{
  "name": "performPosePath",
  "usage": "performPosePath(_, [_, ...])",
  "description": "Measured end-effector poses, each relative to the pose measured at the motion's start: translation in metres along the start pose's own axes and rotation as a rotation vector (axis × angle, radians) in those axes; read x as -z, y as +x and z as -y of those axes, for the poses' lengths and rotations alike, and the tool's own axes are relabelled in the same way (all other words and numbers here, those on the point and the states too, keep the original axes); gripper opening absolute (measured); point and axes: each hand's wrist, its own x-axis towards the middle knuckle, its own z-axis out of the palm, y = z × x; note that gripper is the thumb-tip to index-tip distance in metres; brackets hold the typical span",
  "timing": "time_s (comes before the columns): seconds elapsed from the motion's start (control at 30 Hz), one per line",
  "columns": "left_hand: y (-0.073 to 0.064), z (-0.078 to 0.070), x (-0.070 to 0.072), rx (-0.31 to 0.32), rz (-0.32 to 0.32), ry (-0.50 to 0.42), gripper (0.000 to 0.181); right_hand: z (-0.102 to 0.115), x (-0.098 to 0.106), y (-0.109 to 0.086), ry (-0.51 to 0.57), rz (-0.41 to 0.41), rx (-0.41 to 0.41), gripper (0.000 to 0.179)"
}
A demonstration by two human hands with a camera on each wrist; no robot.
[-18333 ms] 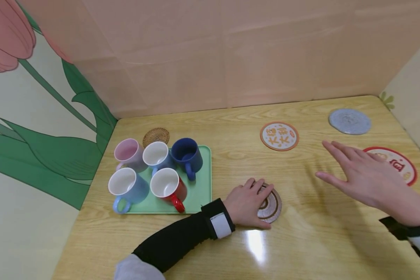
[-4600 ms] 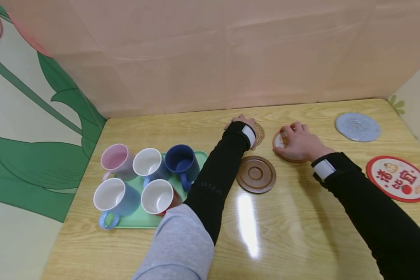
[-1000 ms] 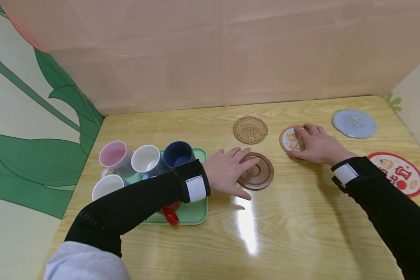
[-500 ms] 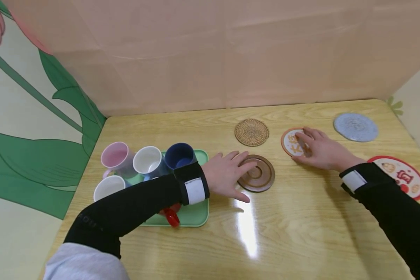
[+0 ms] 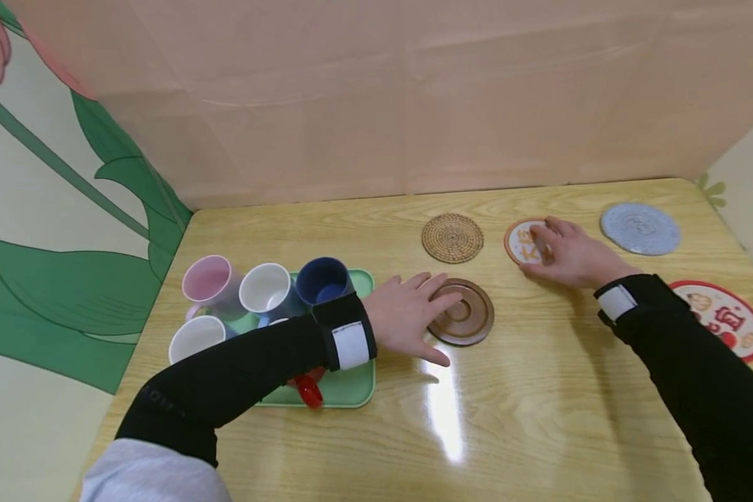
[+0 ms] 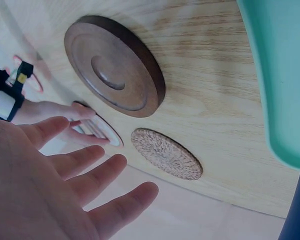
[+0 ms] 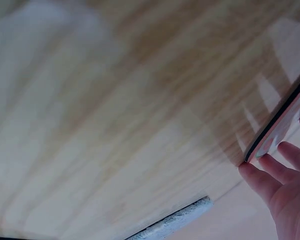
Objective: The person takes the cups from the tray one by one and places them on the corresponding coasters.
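And there's the orange-rimmed coaster (image 5: pixel 519 242), flat on the far right part of the table (image 5: pixel 539 418), the right hand (image 5: pixel 567 254) covering its right side. Thumb on the near edge, fingers bent to the far edge: that hand is pinching the coaster across its width, and the right wrist view has the fingertips on the rim.

Over to the left hand (image 5: pixel 408 314), fingers spread wide, holding nothing, poised above the table at the left edge of the brown coaster (image 5: pixel 475 315).

Just beyond the brown one lies the woven coaster (image 5: pixel 452 238), left of the orange-rimmed. Out on the far right sits the blue coaster (image 5: pixel 640 228), and nearer, the red-rimmed coaster (image 5: pixel 731 322), partly behind the right sleeve (image 5: pixel 684 369).

Now left, to the green tray (image 5: pixel 358 390) and its crowd of mugs: pink mug (image 5: pixel 207 279) at the left, white-lined blue mug (image 5: pixel 268 291), then navy mug (image 5: pixel 323 280). The left sleeve (image 5: pixel 238 366) cuts across, leaving a white-lined mug (image 5: pixel 194 338) and a red mug (image 5: pixel 310 392) half hidden.
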Motion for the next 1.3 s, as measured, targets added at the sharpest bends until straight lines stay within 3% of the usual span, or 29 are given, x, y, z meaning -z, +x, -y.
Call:
performPosePath(0.63, [-0.001, -0.004, 0.001, -0.008, 0.015, -0.011, 0.097, -0.01, 0.005, 0.016, 0.014, -0.01, -0.069, 0.086])
performPosePath(1.3, [-0.002, -0.002, -0.001, 0.001, 0.021, -0.018, 0.097, -0.013, -0.001, 0.023, 0.028, -0.039, -0.041, 0.087])
